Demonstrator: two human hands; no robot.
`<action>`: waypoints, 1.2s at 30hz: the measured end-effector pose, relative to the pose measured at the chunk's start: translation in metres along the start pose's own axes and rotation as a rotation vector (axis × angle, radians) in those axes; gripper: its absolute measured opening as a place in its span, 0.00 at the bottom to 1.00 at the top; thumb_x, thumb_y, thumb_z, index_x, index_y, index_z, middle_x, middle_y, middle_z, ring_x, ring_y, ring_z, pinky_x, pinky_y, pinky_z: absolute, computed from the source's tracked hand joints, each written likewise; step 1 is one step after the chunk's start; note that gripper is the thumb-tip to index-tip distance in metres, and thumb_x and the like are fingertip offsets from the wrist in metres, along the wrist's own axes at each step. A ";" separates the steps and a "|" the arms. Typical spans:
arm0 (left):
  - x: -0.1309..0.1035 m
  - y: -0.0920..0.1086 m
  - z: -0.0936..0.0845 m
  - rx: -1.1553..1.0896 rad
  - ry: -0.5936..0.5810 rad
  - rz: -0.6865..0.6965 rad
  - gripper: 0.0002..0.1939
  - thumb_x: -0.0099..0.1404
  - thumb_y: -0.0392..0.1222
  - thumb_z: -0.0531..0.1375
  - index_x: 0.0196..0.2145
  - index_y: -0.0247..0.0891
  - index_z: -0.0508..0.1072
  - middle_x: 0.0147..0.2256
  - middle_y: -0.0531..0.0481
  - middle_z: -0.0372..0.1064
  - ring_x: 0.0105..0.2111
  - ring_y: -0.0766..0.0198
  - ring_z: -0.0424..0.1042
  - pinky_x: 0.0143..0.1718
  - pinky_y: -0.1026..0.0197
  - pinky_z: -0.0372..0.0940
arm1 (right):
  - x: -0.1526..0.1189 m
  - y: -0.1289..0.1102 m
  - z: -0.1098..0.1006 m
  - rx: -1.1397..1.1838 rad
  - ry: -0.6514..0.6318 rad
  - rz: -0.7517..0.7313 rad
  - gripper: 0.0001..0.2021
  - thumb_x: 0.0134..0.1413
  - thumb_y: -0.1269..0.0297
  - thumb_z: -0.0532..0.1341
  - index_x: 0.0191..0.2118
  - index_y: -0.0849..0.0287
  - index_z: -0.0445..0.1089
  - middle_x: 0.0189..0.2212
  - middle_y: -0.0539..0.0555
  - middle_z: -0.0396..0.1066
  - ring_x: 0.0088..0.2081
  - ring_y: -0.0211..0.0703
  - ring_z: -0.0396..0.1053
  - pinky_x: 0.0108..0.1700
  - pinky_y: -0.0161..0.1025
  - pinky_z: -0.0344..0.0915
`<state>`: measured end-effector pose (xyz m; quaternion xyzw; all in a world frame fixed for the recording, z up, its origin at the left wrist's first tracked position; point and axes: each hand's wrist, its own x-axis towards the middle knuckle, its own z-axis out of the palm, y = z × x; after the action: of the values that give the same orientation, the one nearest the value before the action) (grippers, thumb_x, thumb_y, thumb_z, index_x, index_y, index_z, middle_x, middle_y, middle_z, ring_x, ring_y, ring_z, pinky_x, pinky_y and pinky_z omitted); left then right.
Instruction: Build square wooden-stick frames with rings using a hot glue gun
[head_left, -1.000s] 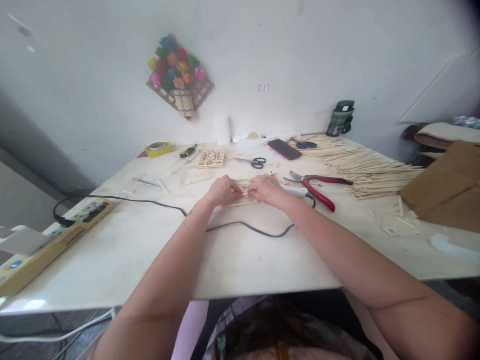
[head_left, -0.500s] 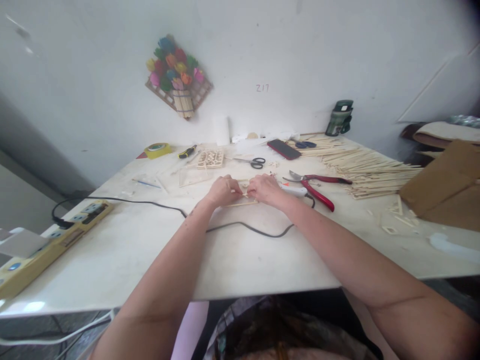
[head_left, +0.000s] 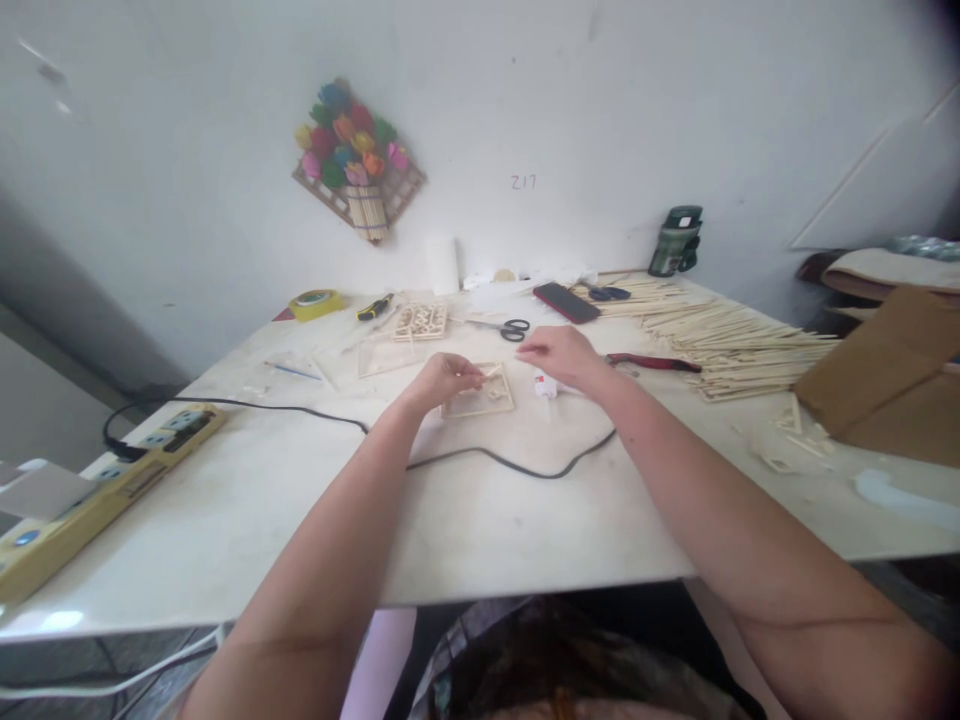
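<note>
While left hand (head_left: 442, 379) pinches the stick frame (head_left: 480, 396), right hand (head_left: 559, 352) hovers, grip released.

White table (head_left: 480, 520) with black cable (head_left: 517, 465), stick pile (head_left: 735, 340).

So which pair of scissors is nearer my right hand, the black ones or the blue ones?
The black-handled scissors, lying just left of your right hand. The blue-handled scissors sit farther back, beside the phone.
</note>
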<state>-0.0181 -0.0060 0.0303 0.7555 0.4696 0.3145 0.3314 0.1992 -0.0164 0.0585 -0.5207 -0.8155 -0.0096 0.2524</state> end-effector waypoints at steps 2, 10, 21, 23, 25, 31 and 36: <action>-0.001 0.000 0.000 -0.100 -0.003 -0.021 0.14 0.49 0.47 0.60 0.27 0.33 0.74 0.24 0.48 0.71 0.21 0.68 0.63 0.23 0.65 0.55 | -0.003 0.013 -0.017 -0.113 -0.010 0.104 0.12 0.51 0.61 0.54 0.34 0.56 0.73 0.36 0.52 0.72 0.38 0.40 0.67 0.35 0.33 0.57; 0.001 -0.002 0.006 -0.326 -0.020 0.019 0.11 0.48 0.46 0.61 0.23 0.34 0.72 0.23 0.49 0.71 0.25 0.68 0.65 0.31 0.63 0.58 | -0.025 0.066 -0.050 -0.409 -0.562 0.550 0.14 0.42 0.53 0.58 0.27 0.60 0.73 0.25 0.59 0.71 0.29 0.47 0.68 0.30 0.39 0.59; 0.000 -0.005 -0.004 -0.478 0.074 0.031 0.12 0.48 0.48 0.61 0.24 0.34 0.70 0.22 0.49 0.69 0.24 0.68 0.65 0.32 0.62 0.59 | -0.035 0.076 -0.033 -0.366 -0.569 0.574 0.12 0.38 0.66 0.58 0.32 0.63 0.72 0.31 0.62 0.71 0.32 0.49 0.68 0.29 0.39 0.60; 0.001 -0.006 -0.005 -0.476 0.098 0.029 0.13 0.48 0.49 0.61 0.24 0.34 0.70 0.22 0.49 0.68 0.24 0.68 0.65 0.32 0.62 0.59 | -0.034 0.079 -0.031 -0.361 -0.537 0.604 0.13 0.40 0.66 0.56 0.34 0.64 0.72 0.32 0.63 0.71 0.32 0.49 0.69 0.29 0.38 0.60; 0.001 -0.007 -0.004 -0.472 0.108 0.029 0.13 0.48 0.49 0.61 0.23 0.34 0.70 0.22 0.49 0.68 0.24 0.68 0.65 0.32 0.62 0.59 | -0.034 0.083 -0.031 -0.355 -0.498 0.642 0.15 0.41 0.66 0.56 0.36 0.66 0.71 0.33 0.65 0.71 0.33 0.49 0.69 0.29 0.39 0.60; 0.001 -0.005 -0.002 -0.480 0.115 0.025 0.14 0.48 0.49 0.61 0.22 0.34 0.70 0.21 0.50 0.68 0.23 0.70 0.63 0.30 0.63 0.59 | -0.036 0.085 -0.038 -0.439 -0.249 0.625 0.16 0.43 0.60 0.58 0.39 0.63 0.69 0.36 0.65 0.70 0.38 0.52 0.67 0.34 0.41 0.60; 0.001 -0.002 0.000 -0.509 0.125 0.028 0.14 0.48 0.49 0.62 0.22 0.33 0.69 0.20 0.50 0.67 0.22 0.70 0.63 0.29 0.64 0.59 | -0.034 0.068 -0.050 -0.329 0.141 0.625 0.23 0.46 0.58 0.57 0.49 0.63 0.63 0.37 0.64 0.69 0.39 0.52 0.67 0.36 0.42 0.60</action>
<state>-0.0189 -0.0045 0.0291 0.6334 0.3846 0.4732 0.4765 0.2887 -0.0285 0.0713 -0.7767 -0.5850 -0.0987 0.2116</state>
